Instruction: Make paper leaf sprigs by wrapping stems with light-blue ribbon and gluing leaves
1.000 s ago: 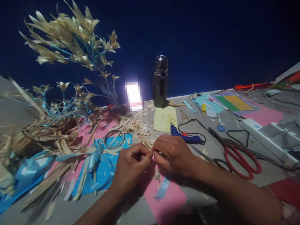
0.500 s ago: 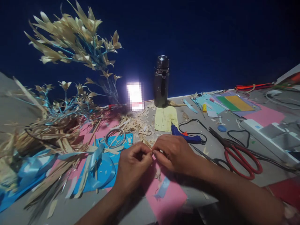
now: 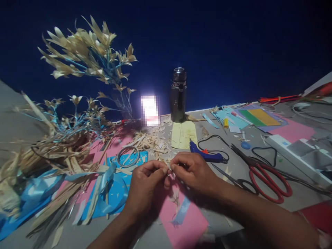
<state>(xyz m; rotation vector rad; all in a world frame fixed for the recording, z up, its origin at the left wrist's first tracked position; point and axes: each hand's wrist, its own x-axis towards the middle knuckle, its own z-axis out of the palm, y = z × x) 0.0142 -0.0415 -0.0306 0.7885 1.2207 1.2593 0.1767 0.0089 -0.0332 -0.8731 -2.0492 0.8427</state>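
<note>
My left hand (image 3: 147, 181) and my right hand (image 3: 197, 173) meet fingertip to fingertip above a pink sheet (image 3: 184, 221). Both are closed in a pinch on a small pale piece (image 3: 169, 170), which looks like dried husk; the fingers mostly cover it. Below them, a withered husk scrap (image 3: 175, 196) and a light blue ribbon piece (image 3: 182, 211) lie on the pink sheet. Just beyond my right hand rests a blue glue gun (image 3: 207, 155), its tip over a yellow paper (image 3: 184, 133). Husk shavings (image 3: 153, 141) are heaped beyond my left hand.
Red-handled scissors (image 3: 269, 181) and black-handled scissors (image 3: 245, 185) lie on the right, near a white power strip (image 3: 293, 152). A dark flask (image 3: 178, 97) stands at the back. Left are husk flowers on blue stems (image 3: 85, 62), a tape ring (image 3: 128, 156) and blue ribbon (image 3: 111, 197).
The view has tilted up slightly, so everything sits a little lower. My left fingers have shifted and uncurled slightly below the pinch; a bit more of the pale piece shows between the hands.
</note>
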